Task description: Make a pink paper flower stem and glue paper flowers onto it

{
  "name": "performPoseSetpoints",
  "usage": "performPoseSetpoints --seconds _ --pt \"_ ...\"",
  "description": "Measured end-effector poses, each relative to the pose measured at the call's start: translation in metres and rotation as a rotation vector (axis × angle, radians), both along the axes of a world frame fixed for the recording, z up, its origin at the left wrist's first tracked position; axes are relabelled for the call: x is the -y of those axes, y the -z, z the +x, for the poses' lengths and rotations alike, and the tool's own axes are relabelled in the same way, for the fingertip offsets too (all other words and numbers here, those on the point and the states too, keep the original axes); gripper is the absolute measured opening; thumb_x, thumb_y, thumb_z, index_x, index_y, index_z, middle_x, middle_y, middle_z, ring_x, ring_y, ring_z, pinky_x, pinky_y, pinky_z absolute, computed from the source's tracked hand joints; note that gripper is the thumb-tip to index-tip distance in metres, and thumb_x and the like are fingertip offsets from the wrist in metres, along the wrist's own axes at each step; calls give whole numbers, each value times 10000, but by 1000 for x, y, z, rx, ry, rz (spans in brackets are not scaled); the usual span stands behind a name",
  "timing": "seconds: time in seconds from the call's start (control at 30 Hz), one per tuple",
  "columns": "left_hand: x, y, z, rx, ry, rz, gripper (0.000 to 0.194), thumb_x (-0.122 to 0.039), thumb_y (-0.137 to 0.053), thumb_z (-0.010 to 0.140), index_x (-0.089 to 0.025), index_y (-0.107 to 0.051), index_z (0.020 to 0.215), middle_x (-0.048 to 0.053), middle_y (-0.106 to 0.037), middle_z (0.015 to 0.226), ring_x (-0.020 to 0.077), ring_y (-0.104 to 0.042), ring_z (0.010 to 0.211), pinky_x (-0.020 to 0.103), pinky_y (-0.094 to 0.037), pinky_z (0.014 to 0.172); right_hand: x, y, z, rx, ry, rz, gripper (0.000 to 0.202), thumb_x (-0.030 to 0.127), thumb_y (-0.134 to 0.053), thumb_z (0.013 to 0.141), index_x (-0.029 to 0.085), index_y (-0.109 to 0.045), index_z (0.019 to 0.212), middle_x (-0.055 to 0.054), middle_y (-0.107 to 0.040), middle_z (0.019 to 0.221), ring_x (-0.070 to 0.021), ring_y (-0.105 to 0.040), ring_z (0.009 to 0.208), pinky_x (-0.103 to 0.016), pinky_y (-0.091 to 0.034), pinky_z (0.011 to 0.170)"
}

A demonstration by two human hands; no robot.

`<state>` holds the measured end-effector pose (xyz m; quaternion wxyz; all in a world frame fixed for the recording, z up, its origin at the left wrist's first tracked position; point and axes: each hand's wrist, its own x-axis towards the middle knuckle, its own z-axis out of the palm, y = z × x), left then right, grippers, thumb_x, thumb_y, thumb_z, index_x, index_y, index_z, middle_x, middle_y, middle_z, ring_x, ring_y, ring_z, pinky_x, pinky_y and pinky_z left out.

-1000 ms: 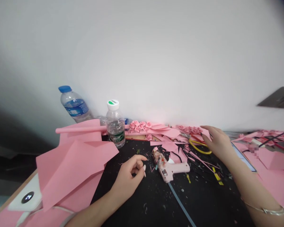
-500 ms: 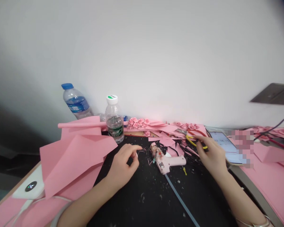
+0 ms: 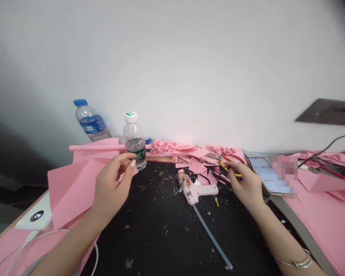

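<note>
My left hand (image 3: 113,184) hovers over the pink paper sheets (image 3: 71,188) at the left, in front of the clear bottle with a white cap (image 3: 135,143). Its thumb and index finger are apart, with nothing visible between them. At the right, my right hand (image 3: 245,184) has its fingertips at the yellow handle of the scissors (image 3: 222,165); whether they grip it is hard to make out. Between my hands a pale pink glue gun (image 3: 201,190) lies on the black mat (image 3: 161,237), a long translucent glue stick (image 3: 212,235) sticking out of its back.
Folded pink paper roses (image 3: 163,146) and paper scraps line the wall. A blue-capped bottle (image 3: 92,123) leans at the back left. A phone (image 3: 266,174) lies at the right beside more pink paper (image 3: 319,214). A white power bank (image 3: 36,215) with a cable sits at the left edge.
My left hand has moved left, away from the glue gun to over the pink sheets. My right hand stays by the yellow scissor handle. The view has shifted slightly.
</note>
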<state>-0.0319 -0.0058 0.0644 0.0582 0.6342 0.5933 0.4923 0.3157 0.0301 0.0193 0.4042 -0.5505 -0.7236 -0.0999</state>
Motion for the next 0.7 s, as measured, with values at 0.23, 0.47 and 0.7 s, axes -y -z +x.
performPoseSetpoints --seconds 0.23,0.47,0.7 --pt "-1 -10 -17 -64 -120 10 189 -230 -476 865 -232 -530 1046 -66 -429 622 104 -407 516 209 -325 511 2 1 -2 -29 -14 4 204 208 -483 853 185 -632 991 -75 -704 936 -214 -671 831 -350 -539 754" --pt "-5 -17 -30 -230 -230 -43 174 -315 -463 888 -231 -546 1016 -68 -417 573 109 -414 507 214 -326 535 4 -3 -5 -37 -113 -80 244 178 -471 846 173 -604 1051 -79 -687 960 -201 -644 869 -357 -513 796" --pt "-14 -6 -45 -573 -333 -7 347 -366 -503 838 -200 -565 1137 111 -517 1130 258 -527 967 309 -442 708 20 -8 -29 276 -461 -490 524 138 -539 735 209 -485 1251 -87 -556 1229 -243 -479 1140 -424 -381 977"
